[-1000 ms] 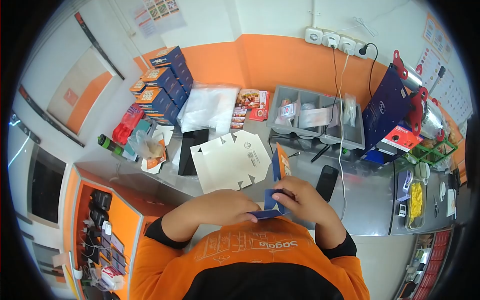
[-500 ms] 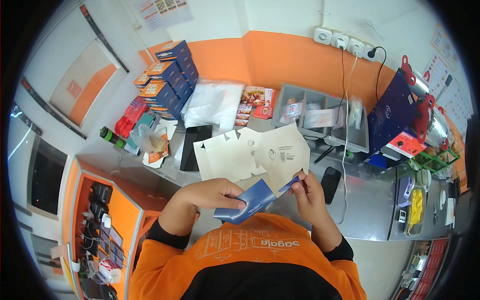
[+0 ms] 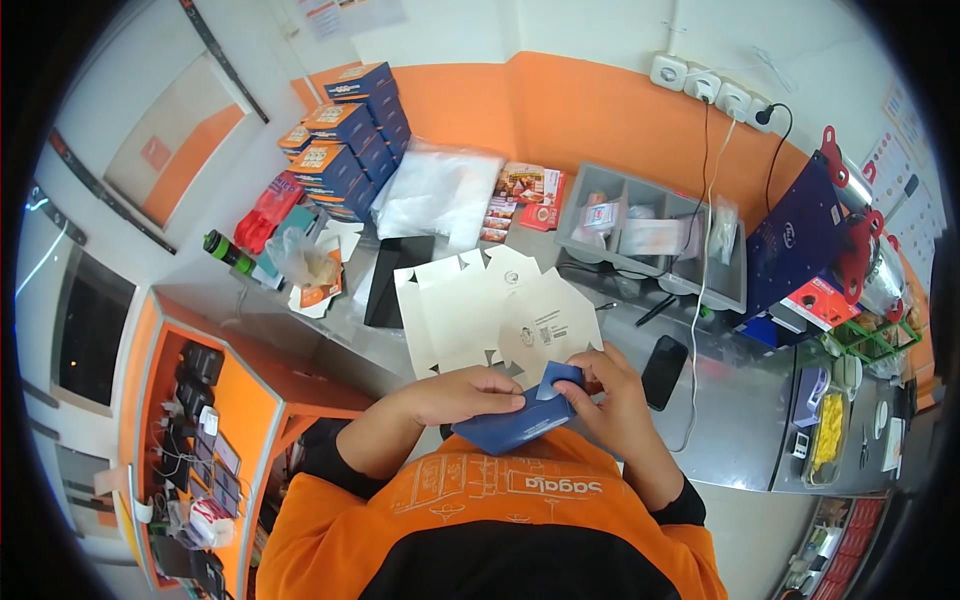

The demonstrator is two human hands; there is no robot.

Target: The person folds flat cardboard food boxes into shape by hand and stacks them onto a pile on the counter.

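A flat cardboard box blank (image 3: 450, 300), cream on its inner face with small black print, lies over the counter's front edge in front of me. Its near part is folded so that the blue outer side (image 3: 500, 428) faces me. My left hand (image 3: 470, 394) grips this blue panel at its left, thumb on top. At the right corner my right hand (image 3: 603, 388) pinches a small blue flap (image 3: 557, 382), bent upward between thumb and fingers.
Stacked blue and orange boxes (image 3: 335, 170), plastic bags (image 3: 440, 195) and a grey divided bin (image 3: 650, 235) stand along the back. A black tablet (image 3: 395, 285) lies left of the blank, a phone (image 3: 664, 372) right. A white cable (image 3: 699, 330) crosses the counter.
The blue flap at the right corner has been bent further inward and up, and my right hand has moved left, closer to my left hand. The view has shifted slightly.
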